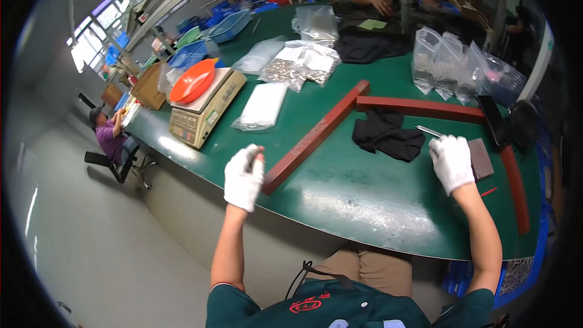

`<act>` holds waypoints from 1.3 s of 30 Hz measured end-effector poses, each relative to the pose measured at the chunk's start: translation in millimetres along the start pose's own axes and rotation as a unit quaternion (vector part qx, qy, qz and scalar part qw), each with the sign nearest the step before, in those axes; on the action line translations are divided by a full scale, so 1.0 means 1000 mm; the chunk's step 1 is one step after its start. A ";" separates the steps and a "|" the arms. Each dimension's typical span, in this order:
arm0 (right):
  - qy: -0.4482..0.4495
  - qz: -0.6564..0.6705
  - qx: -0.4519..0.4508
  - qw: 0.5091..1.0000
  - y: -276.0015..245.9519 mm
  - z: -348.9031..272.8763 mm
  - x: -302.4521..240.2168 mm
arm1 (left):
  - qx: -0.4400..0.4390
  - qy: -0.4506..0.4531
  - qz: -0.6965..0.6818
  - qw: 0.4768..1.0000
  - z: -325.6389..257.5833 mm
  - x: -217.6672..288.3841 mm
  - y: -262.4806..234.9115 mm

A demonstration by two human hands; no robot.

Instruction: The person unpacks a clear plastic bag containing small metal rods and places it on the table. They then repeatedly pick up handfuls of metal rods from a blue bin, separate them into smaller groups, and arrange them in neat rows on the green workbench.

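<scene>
Item: thin metal strip [429,130], pinched at fingertips of gloved right hand [452,161], above surface [364,206] beside black cloth [387,135]. Left hand [244,176] curled shut, contents indiscernible, touching red bar [316,136] end. Risk: glove grip slips, strip drops onto cloth.

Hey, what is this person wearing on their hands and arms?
Both the left hand and the right hand wear white knit gloves that end at the wrist. The forearms are uncovered. Short dark green sleeves start near the shoulders, from a shirt with a red emblem on the chest.
</scene>
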State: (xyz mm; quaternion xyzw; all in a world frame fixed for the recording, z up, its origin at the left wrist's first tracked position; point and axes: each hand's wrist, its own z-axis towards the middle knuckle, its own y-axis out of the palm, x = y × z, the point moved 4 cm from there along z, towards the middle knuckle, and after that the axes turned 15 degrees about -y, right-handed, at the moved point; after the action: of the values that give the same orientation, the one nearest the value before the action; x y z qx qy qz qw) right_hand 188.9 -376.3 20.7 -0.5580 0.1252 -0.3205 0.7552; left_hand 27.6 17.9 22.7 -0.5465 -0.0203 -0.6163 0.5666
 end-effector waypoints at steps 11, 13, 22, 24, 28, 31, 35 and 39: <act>-0.013 0.144 0.103 0.984 -0.046 -0.020 -0.065 | 0.114 0.148 0.354 0.916 0.086 -0.064 0.015; -0.006 0.136 0.104 0.985 -0.045 -0.027 -0.063 | 0.060 0.113 0.339 0.932 0.098 -0.064 0.026; -0.028 0.161 0.045 0.986 -0.049 -0.014 -0.061 | 0.072 -0.116 0.212 0.968 0.123 -0.044 0.020; -0.053 0.164 0.050 0.984 -0.051 -0.002 -0.067 | 0.057 -0.122 0.281 0.950 0.123 -0.049 0.018; -0.092 0.179 0.059 0.978 -0.049 0.012 -0.086 | -0.048 -0.219 0.096 0.970 0.109 -0.091 0.040; -0.104 0.178 0.040 0.978 -0.042 0.011 -0.091 | 0.089 -0.065 0.018 0.994 0.092 -0.091 0.045; -0.090 0.179 0.008 0.980 -0.037 -0.002 -0.086 | 0.071 -0.027 0.242 0.967 0.087 -0.078 0.050; -0.057 0.177 -0.025 0.982 -0.035 -0.019 -0.073 | 0.114 0.024 0.345 0.931 0.091 -0.065 0.057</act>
State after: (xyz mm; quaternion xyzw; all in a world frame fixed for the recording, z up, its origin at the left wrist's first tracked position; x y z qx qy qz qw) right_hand 110.6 -351.3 34.3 -0.5632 0.1862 -0.1464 0.7917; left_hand 112.5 100.6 -19.6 -0.4363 0.1133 -0.3894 0.8032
